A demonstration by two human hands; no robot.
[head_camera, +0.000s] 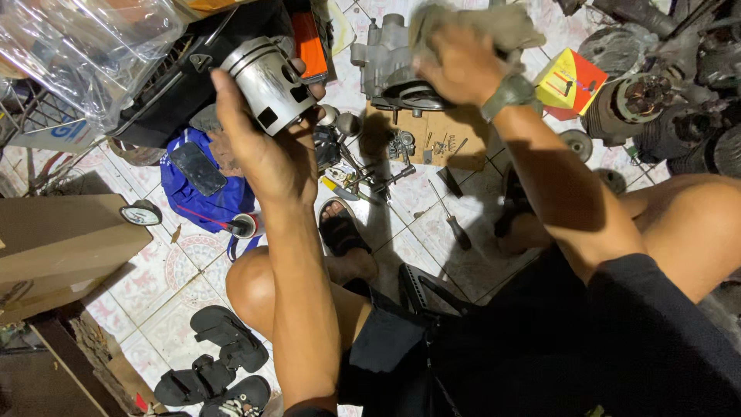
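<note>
Overhead, metal piston clasped between left hand fingers and thumb; right hand fingers closed around grey rag.

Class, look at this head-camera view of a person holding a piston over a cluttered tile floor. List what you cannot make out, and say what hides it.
- Left hand holds the piston; its far side and inside are turned away.
- Right hand presses a grey rag that covers the engine casing top.
- Small tools on the floor: too small and shadowed to tell apart.
- Engine parts at right: cut off by the edge.

left hand raised — clenched, right hand gripping
</note>
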